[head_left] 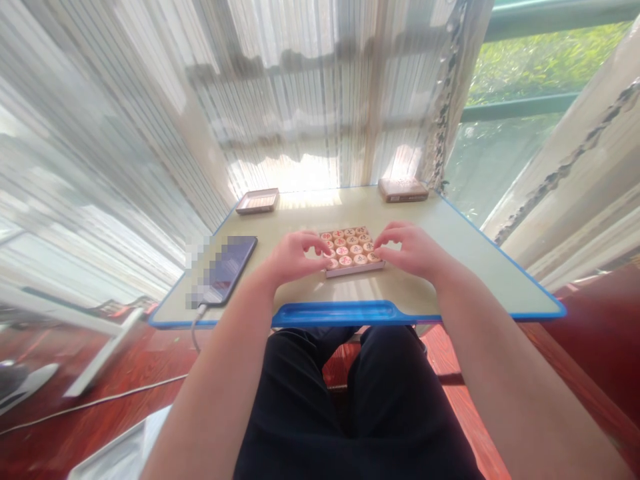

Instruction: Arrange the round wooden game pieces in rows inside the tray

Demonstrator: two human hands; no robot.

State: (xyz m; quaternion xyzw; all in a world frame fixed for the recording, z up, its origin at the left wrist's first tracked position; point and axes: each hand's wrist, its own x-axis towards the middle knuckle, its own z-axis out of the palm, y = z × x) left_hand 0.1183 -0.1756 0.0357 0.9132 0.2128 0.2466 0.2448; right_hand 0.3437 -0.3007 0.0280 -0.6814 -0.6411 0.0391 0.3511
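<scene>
A shallow box of Chinese chess pieces [355, 250] lies on the small table in front of me, its round wooden discs set in rows with red and dark characters. My left hand [299, 257] is at the box's left side, thumb and index finger curled with their tips against a piece in the left column. At the right side, my right hand [411, 247] has its thumb and forefinger bent in the same way onto a piece at the right edge. The fingertips partly cover the outer pieces. Both forearms reach in from below.
The table [295, 213] has a blue rim and a blue front groove [337, 311]. A phone or tablet [233, 267] with a cable lies at left. A shallow tray-like lid [257, 201] sits back left, a closed box [403, 190] back right. Curtains [300, 100] hang behind.
</scene>
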